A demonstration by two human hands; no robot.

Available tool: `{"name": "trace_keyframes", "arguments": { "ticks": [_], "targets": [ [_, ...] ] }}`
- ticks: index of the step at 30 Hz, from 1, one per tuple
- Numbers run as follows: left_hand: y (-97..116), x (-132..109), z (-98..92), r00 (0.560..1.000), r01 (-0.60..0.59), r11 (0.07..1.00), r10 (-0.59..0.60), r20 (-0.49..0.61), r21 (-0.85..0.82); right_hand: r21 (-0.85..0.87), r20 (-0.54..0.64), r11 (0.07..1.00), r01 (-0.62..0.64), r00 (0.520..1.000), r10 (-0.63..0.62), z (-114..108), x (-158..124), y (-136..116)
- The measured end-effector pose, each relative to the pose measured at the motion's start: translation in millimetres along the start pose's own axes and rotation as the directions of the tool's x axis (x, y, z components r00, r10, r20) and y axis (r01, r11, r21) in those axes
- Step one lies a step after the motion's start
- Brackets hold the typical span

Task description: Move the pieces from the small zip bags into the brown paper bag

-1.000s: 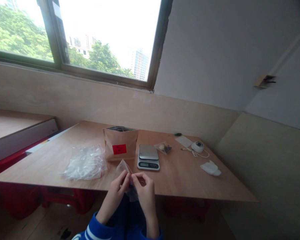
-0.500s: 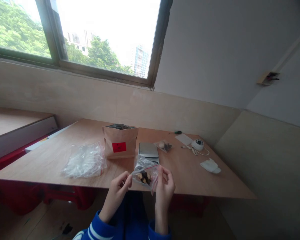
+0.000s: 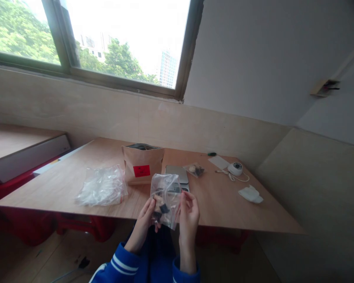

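Note:
A clear zip bag (image 3: pixel 168 186) with tan and dark pieces inside hangs between my hands at the table's front edge. My left hand (image 3: pixel 146 218) is closed around its lower left side, by the pieces. At the right edge, my right hand (image 3: pixel 189 210) pinches the bag's plastic. Behind the bag lies a flat kitchen scale (image 3: pixel 177 175), partly covered by it. A brown paper pouch (image 3: pixel 143 165) with a red label stands open-topped to the left of the scale.
A pile of clear plastic bags (image 3: pixel 102 184) lies left on the wooden table (image 3: pixel 56 182). To the right are another filled zip bag (image 3: pixel 195 169), a white dome camera (image 3: pixel 235 169) with its cable, crumpled white tissue (image 3: pixel 250 194) and a green-handled screwdriver (image 3: pixel 212 154).
The zip bag has turned from lying sideways to more upright. My left hand has shifted from its corner to its lower side, while my right hand still pinches the right edge.

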State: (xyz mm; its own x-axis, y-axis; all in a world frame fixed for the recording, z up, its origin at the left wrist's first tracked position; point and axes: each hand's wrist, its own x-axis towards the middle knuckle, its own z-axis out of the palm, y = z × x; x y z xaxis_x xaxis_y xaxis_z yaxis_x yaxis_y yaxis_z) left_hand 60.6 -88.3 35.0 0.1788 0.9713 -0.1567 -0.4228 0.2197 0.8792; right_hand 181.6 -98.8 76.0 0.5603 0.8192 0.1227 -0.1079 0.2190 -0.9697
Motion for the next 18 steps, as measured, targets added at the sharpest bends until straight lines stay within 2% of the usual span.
{"name": "trace_keyframes", "arguments": {
  "ticks": [3,6,8,10,14,18],
  "targets": [
    [6.6,1.3,-2.4,0.991,-0.025,0.997,0.035,-0.129,0.079,-0.059,-0.010,0.992,0.111,0.994,-0.112,-7.2,-0.1,-8.1],
    [11.1,2.1,-5.2,0.982,-0.071,0.992,0.088,-0.166,0.108,-0.071,0.133,0.989,0.126,0.984,-0.116,-10.4,-1.7,-13.0],
    [12.2,1.9,-6.3,0.979,-0.104,0.987,0.123,-0.162,0.123,-0.073,0.271,0.992,0.102,0.959,-0.078,-8.6,-2.6,-11.1],
    [11.6,2.4,-7.9,0.979,-0.127,0.983,0.146,-0.144,0.133,-0.075,0.359,0.995,0.072,0.932,-0.041,-5.1,-2.8,-5.3],
    [6.9,7.4,-15.5,0.974,-0.156,0.973,0.180,-0.136,0.168,-0.052,0.435,0.999,-0.013,0.900,0.034,1.1,-2.4,7.4],
    [3.1,11.5,-22.6,0.978,-0.167,0.959,0.191,-0.088,0.230,-0.015,0.542,0.994,-0.109,0.834,0.100,4.5,-4.3,10.8]
  ]
}}
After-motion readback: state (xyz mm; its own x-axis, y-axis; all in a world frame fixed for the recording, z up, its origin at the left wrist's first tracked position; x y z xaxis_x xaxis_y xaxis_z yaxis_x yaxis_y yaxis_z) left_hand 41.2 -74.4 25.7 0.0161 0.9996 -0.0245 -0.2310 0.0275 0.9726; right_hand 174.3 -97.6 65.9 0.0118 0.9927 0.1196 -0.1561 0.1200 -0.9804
